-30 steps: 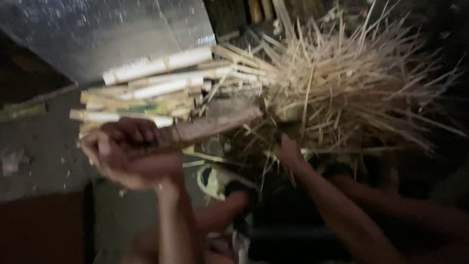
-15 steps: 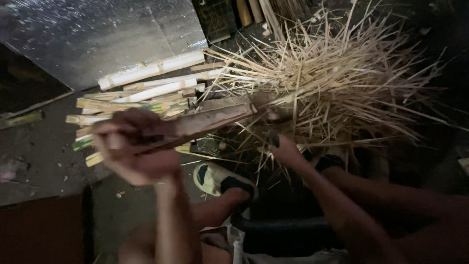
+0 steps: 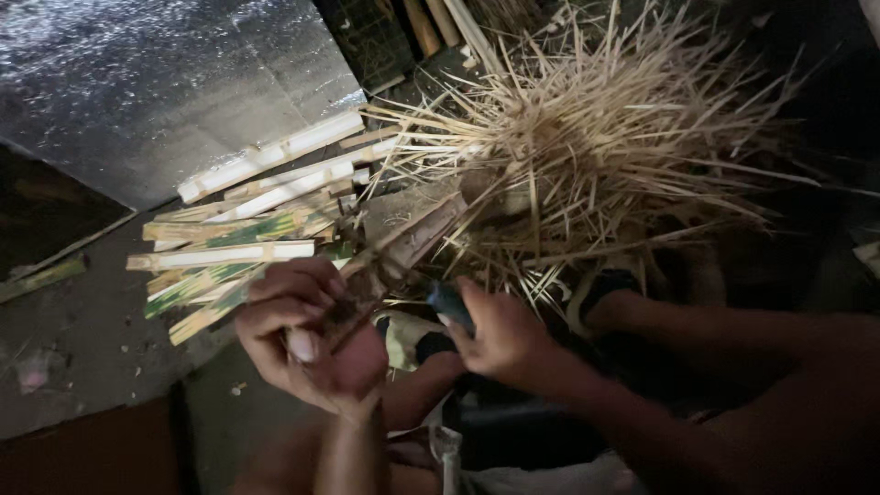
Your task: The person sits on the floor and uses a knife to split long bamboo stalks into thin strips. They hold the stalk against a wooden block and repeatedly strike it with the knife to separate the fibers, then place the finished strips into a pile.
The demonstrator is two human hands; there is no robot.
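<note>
Head cam, dim light. I see my left hand (image 3: 312, 344) curled tight round the near end of a flat wooden blade (image 3: 403, 247); thumb nail faces up, fingers wrapped over the handle. The blade runs up and to the right from that fist, its far end lying at the edge of the splint heap (image 3: 587, 147).

My right hand (image 3: 500, 335) sits just right of the left, fingers bent round a small dark-blue object (image 3: 449, 302). Can't tell what that thing is, too dark. It looks like a loose grip, not spread.

The heap is a big tangle of thin pale bamboo slivers, filling top centre and right. To its left lies a stack of split bamboo slats (image 3: 247, 229), pale w/ green skin on some, ends pointing left, on the floor (image 3: 82, 367). Behind the stack there's a shiny grey sheet (image 3: 156, 82), wrinkled and reflective.

Below the hands a sandal (image 3: 408, 335) shows, pale sole w/ dark strap, just beside the left wrist. No labels or signs legible.
</note>
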